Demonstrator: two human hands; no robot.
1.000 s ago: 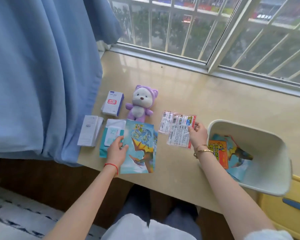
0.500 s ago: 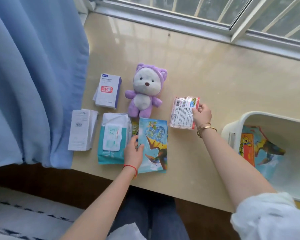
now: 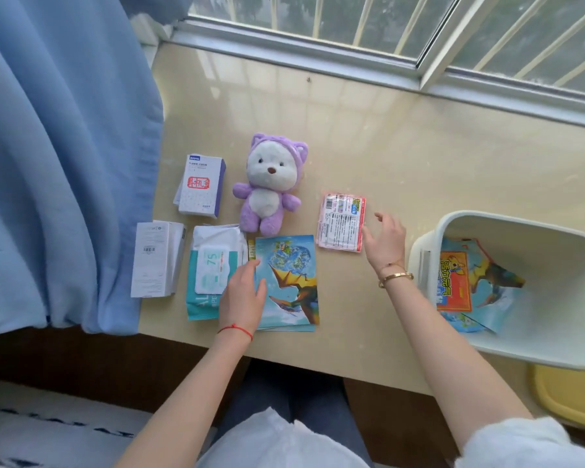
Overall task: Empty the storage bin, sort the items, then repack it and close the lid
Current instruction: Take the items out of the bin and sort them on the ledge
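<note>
Landmark: plush bear (image 3: 270,184), purple hood, lying face up on the tabletop (image 3: 402,146).

1. Dinosaur booklet (image 3: 293,282): just in front of the bear. Left hand (image 3: 242,297) rests flat on its left edge, grip wide, holding nothing.
2. Wipes pack (image 3: 213,268): front-left of the bear, touching the booklet's left side.
3. White box with red seal (image 3: 201,187): left of the bear.
4. White barcode box (image 3: 156,258): far left, by the blue curtain (image 3: 65,146).
5. Pink-edged packet (image 3: 341,222): right of the bear. Right hand (image 3: 384,243) is beside its right edge, fingers spread, gripping nothing.
6. Storage bin (image 3: 426,251): far right of the bear, open, with colourful packets (image 3: 470,285) inside.
7. Yellow lid (image 3: 568,393): below the bin, off the tabletop.
</note>
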